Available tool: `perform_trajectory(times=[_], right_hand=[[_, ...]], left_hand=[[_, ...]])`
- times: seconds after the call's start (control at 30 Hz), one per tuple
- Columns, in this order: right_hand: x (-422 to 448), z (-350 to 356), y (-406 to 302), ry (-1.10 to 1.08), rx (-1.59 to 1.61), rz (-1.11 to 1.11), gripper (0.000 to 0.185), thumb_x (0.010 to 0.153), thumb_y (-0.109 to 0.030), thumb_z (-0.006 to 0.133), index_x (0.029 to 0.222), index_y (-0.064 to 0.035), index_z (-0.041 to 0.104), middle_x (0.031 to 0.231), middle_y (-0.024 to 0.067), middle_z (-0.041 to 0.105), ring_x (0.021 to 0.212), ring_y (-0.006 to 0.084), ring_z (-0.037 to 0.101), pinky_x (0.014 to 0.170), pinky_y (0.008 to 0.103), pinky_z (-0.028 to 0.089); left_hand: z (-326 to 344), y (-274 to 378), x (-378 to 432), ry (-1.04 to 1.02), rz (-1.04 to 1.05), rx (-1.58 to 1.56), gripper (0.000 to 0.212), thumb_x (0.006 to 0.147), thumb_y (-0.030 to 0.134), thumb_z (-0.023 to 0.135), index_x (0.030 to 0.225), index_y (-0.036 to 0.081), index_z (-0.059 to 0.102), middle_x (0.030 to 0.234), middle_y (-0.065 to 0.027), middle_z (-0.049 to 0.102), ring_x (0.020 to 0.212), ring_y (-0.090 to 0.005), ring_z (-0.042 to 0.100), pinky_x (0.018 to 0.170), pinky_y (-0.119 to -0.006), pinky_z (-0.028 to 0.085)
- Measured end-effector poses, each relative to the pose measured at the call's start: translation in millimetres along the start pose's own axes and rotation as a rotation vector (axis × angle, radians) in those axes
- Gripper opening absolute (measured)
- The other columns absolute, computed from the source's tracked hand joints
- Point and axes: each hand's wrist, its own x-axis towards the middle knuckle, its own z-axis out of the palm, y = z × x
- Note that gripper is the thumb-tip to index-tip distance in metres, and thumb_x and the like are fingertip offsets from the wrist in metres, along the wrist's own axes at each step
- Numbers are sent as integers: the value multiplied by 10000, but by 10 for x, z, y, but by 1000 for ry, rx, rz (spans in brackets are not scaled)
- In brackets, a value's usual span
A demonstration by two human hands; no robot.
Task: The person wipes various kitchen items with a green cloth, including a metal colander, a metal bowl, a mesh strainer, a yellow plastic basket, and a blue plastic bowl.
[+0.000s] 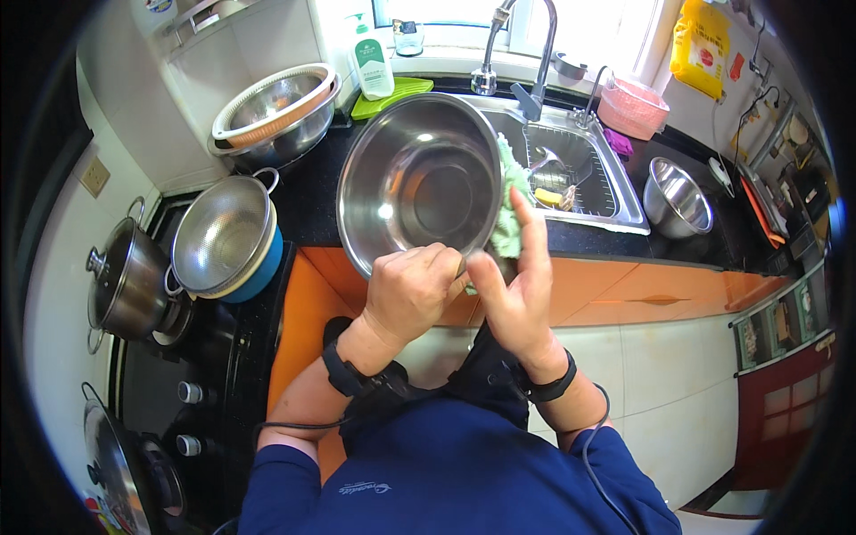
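Observation:
A large stainless steel bowl (421, 187) is held up tilted, its inside facing me. My left hand (414, 294) grips its near rim with the fingers closed. A light green cloth (511, 200) lies against the outside of the bowl on the right, and my right hand (518, 287) presses it there, thumb near the rim and fingers along the cloth. Part of the cloth is hidden behind the bowl and my fingers. Behind the bowl's right side is the steel sink (588, 167), with a wire rack, a yellow sponge (548, 196) and a ladle-like utensil inside.
Stacked bowls and a colander (281, 114) stand at the back left, near a green-labelled pump bottle (373, 63). A mesh strainer (221, 234) rests over basins beside a lidded pot (130, 281) on the stove. A smaller steel bowl (677, 197) is right of the sink, under the faucet's (535, 87) right side.

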Motion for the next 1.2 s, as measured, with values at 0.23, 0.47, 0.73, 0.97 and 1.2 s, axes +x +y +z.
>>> perform_trajectory(times=[0.23, 0.47, 0.73, 0.97, 1.2], right_hand=[[235, -99, 96, 234, 334, 319, 331, 831, 51, 626, 1139, 24, 505, 991, 83, 644, 851, 105, 604, 777, 263, 509], [119, -274, 596, 335, 751, 540, 267, 860, 34, 572, 1126, 11, 557, 996, 94, 656, 868, 165, 640, 784, 291, 535], [-178, 26, 662, 147, 636, 658, 267, 965, -183, 677, 1114, -1, 549, 973, 58, 646, 862, 117, 613, 796, 272, 517], [373, -654, 336, 274, 655, 642, 329, 1032, -349, 539, 1107, -45, 642, 907, 52, 682, 726, 140, 649, 611, 276, 530], [767, -347, 95, 72, 197, -136, 210, 955, -204, 678, 1104, -63, 634, 977, 77, 697, 918, 162, 673, 768, 304, 547]], left_hand=[[-77, -67, 29, -181, 269, 118, 368, 775, 433, 742, 754, 119, 551, 638, -16, 489, 587, -199, 589, 547, -330, 472], [-123, -214, -349, 410, -59, 183, 742, 922, 572, 607, 1417, 51, 423, 1501, -233, 363, 1412, -363, 339, 1142, -541, 248], [92, -188, -562, 436, -954, -1410, 681, 992, 374, 575, 1495, 1, 309, 1457, -150, 448, 1343, -243, 459, 1108, -427, 398], [37, -297, -717, 384, -922, -1245, 549, 976, 178, 515, 1459, -17, 344, 1389, -161, 497, 1278, -236, 515, 1086, -399, 419], [126, -68, -758, 261, -1015, -1385, 613, 983, 171, 544, 1510, 26, 265, 1418, -131, 437, 1286, -199, 466, 1075, -353, 408]])
